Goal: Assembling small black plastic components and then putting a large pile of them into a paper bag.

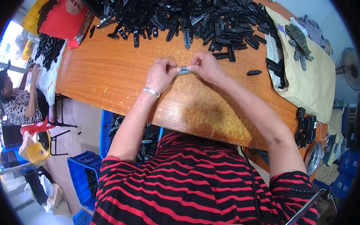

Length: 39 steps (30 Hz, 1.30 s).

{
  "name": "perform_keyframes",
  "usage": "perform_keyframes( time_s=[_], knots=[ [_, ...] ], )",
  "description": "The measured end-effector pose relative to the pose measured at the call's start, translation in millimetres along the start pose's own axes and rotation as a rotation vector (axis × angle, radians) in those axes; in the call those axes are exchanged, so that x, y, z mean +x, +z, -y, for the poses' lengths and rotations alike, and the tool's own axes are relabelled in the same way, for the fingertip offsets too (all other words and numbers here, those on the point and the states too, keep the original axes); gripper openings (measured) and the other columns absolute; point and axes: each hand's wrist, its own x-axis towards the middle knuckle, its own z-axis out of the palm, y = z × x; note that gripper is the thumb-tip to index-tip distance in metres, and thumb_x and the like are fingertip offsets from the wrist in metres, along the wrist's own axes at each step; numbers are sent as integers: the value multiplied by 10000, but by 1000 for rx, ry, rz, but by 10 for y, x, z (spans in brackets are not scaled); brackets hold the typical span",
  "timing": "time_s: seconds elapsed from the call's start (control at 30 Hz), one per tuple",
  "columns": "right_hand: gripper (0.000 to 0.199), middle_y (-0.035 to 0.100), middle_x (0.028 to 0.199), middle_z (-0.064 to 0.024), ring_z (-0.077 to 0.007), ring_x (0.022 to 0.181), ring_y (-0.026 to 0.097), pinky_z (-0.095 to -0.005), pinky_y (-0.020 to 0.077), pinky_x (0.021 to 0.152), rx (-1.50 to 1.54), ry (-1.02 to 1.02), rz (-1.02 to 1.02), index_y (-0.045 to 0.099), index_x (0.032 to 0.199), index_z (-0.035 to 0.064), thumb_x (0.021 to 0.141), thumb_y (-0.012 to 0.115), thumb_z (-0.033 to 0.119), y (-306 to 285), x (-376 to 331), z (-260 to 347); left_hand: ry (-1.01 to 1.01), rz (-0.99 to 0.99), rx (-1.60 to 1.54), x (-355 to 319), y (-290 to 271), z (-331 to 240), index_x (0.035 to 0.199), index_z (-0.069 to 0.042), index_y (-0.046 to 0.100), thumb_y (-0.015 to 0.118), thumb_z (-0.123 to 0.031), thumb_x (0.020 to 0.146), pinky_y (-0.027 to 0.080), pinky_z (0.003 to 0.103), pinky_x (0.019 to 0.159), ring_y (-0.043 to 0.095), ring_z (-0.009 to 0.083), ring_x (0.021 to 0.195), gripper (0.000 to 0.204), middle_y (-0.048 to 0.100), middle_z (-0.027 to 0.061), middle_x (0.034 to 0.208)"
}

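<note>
Between my two hands, just above the wooden table (109,75), is a small grey plastic part (184,70) with a dark middle. My left hand (161,74) pinches its left end between thumb and fingers. On the other end, the thumb and fingers of my right hand (206,66) are closed as well. Beyond my hands spreads a big heap of black plastic parts (220,27), with a few grey ones among them. A single black part (254,72) lies apart to the right of my right hand.
A pale sack (315,84) with black parts at its mouth lies at the right, grey gloves (298,41) on top. A red box (63,17) stands at the far left. Blue crates (78,176) sit below the table's near edge. Another person (18,97) works at the left.
</note>
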Motion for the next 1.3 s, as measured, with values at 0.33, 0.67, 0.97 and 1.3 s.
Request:
perform_keyframes(
  time_s=[0.33,0.67,0.97,1.3],
  knots=[
    [188,577,815,-61,-145,707,563,-295,462,623,164,-227,1,620,896,32,806,709,172,-268,-569,210,-276,511,-203,-738,-803,-101,867,-36,614,707,-223,833,369,226,597,417,69,678,211,488,-55,750],
    [242,576,995,-100,-333,824,621,-430,517,707,-794,-203,-209,613,1004,66,785,696,127,-754,-160,-335,-137,195,-29,-654,-1116,-14,1028,-3,646,707,-82,805,513,275,751,621,130,796,244,668,47,861],
    [238,567,916,-126,-333,801,622,-431,507,684,-586,-258,-116,580,919,68,764,719,183,-167,-256,-11,37,-168,237,889,273,-373,1124,-72,544,739,-259,772,508,420,711,659,327,804,444,682,130,860],
    [288,602,985,-127,-280,831,631,-381,512,738,-276,-296,-340,581,1061,42,822,677,171,-149,-138,188,-66,-28,-16,623,97,-187,1150,-86,547,762,-77,721,501,342,687,644,219,743,479,659,63,802]
  ],
)
